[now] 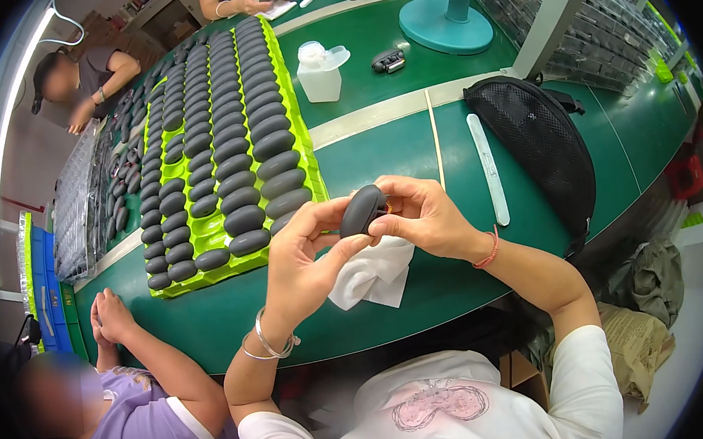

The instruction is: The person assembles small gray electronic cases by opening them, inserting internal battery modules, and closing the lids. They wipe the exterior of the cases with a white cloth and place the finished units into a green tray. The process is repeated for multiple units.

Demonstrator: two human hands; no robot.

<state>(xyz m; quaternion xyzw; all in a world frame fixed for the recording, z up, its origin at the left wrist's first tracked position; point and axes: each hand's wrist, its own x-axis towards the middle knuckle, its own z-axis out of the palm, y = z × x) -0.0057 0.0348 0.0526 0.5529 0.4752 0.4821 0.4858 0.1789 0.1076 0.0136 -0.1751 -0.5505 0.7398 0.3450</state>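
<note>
A dark grey, rounded computer mouse [362, 210] is held up on its edge above the front of the green table. My left hand [309, 251] grips its left side between thumb and fingers. From the other side, my right hand [426, 214] pinches it, and a bit of red and yellow shows by those fingertips. Beneath both hands lies a crumpled white cloth [376, 273]. To the left stands a bright green tray [312, 169] with several rows of similar dark mice [236, 162]; a few of its slots hold nothing.
Beyond the tray are a white bottle [320, 79], a dark device [388, 61] and a teal fan [445, 25]. A pale strip [488, 169] and black mesh pouch [538, 145] lie right. One person [149, 413] sits close on my left; others work farther off.
</note>
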